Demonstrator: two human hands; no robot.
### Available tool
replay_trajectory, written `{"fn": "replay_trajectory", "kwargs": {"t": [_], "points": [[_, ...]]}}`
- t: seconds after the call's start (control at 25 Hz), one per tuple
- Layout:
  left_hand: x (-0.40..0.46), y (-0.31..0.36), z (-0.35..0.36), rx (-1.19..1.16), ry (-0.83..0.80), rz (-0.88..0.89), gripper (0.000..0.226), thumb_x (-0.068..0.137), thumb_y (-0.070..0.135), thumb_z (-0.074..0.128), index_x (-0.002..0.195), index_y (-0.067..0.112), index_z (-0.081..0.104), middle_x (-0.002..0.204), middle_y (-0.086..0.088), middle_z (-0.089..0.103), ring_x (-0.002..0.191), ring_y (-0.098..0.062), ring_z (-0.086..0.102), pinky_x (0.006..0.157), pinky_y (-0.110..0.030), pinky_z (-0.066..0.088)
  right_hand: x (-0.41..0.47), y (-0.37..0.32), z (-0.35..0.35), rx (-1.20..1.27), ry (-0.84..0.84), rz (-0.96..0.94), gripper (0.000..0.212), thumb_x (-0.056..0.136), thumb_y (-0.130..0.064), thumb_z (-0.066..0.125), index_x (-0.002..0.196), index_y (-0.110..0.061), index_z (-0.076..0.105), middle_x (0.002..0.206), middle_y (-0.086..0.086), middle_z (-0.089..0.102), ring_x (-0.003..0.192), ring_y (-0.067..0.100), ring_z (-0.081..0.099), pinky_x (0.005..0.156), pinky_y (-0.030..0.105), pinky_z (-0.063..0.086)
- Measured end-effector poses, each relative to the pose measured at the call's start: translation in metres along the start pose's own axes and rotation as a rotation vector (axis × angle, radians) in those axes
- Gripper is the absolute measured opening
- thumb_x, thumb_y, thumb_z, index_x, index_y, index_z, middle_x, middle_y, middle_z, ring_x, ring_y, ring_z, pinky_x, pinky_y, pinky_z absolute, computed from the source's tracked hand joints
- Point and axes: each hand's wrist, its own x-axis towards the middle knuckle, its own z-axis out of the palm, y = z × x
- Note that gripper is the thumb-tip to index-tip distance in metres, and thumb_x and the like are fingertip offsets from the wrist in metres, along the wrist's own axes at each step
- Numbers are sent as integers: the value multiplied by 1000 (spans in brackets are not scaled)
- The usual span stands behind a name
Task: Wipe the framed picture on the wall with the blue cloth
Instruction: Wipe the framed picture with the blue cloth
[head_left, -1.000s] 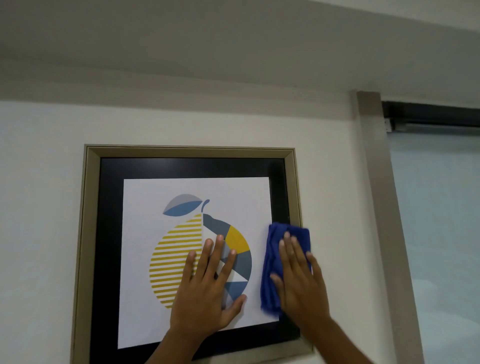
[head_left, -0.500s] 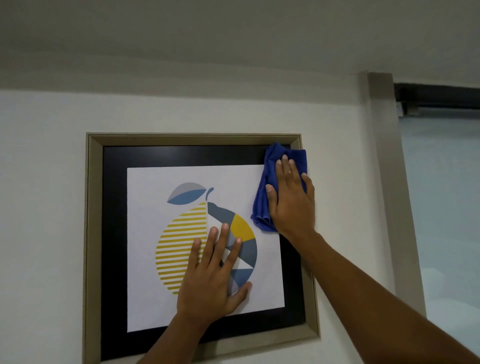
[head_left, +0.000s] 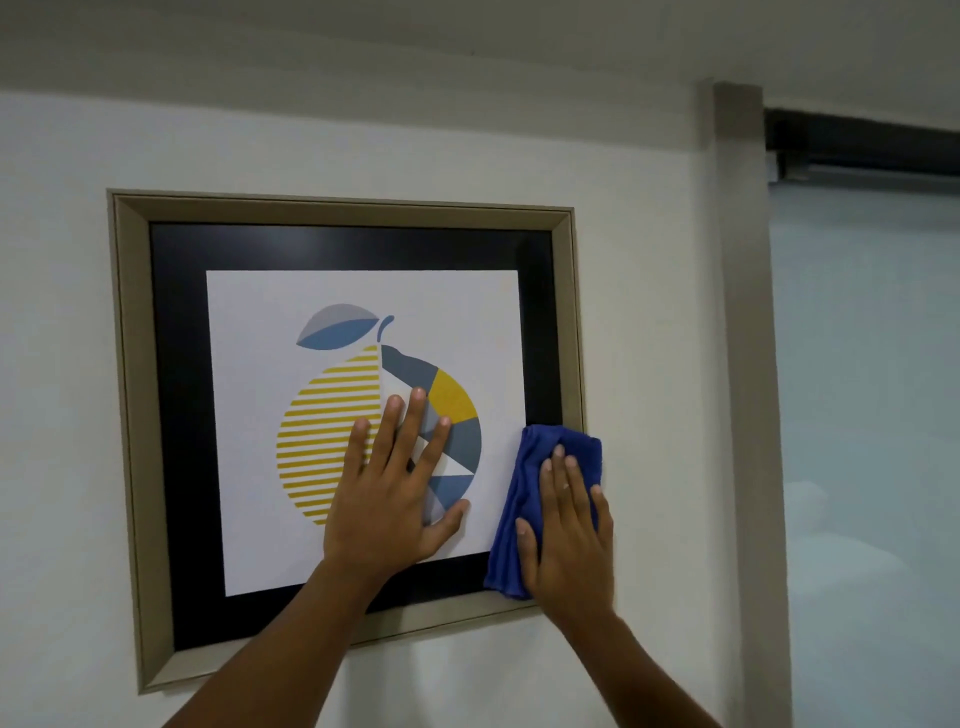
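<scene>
Framed picture (head_left: 343, 249) hung on white wall (head_left: 644, 312). Left hand (head_left: 387, 499) lay flat, fingers spread, on the print. Right hand (head_left: 569, 535), open-palmed, pressed the blue cloth (head_left: 524, 499) against the frame's lower right side; cloth showed above and left of the fingers.

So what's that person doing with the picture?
Someone is cleaning a framed picture on the wall. The right hand presses a blue cloth flat against the picture's lower right edge, over the dark border and frame. The left hand lies flat, fingers spread, on the fruit drawing, probably steadying the picture.
</scene>
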Motion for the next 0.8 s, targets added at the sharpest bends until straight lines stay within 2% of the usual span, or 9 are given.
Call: {"fn": "replay_trajectory", "kwargs": {"t": [0.16, 0.36, 0.48, 0.64, 0.8], "points": [[0, 0, 0, -5, 27, -2, 86, 93, 70, 37, 160, 17, 26, 170, -18, 15, 157, -37, 11, 125, -58, 14, 20, 1, -8, -13, -17, -59, 65, 101, -46, 28, 152, -6, 30, 161, 10, 27, 150, 24, 22, 119, 42, 17], [-1, 2, 0, -5, 43, 5, 87, 92, 69, 44, 160, 17, 26, 170, -18, 16, 157, -37, 12, 125, -59, 16, 139, -16, -38, 10, 96, -52, 65, 100, -41, 33, 154, -7, 26, 162, 10, 26, 151, 22, 19, 121, 41, 13], [-2, 2, 2, -3, 44, 0, 88, 92, 69, 44, 160, 18, 25, 169, -17, 17, 157, -37, 12, 125, -59, 16, 169, -21, -42, 0, 116, -43, 64, 101, -41, 33, 155, -7, 25, 162, 10, 24, 151, 23, 18, 121, 40, 12], [-2, 1, 6, -1, 63, 14, 88, 93, 70, 43, 161, 18, 22, 170, -17, 14, 157, -37, 11, 126, -57, 11, 124, -14, -27, 18, 139, -28, 63, 101, -41, 31, 155, -7, 25, 163, 10, 23, 151, 21, 17, 122, 41, 13], [-3, 3, 4, 4, 26, 0, 88, 94, 70, 38, 162, 19, 17, 171, -17, 11, 158, -37, 7, 126, -57, 7, 30, -5, -12, -24, 16, -20, 66, 100, -44, 31, 155, -8, 22, 164, 10, 20, 152, 22, 15, 122, 41, 12]]}}
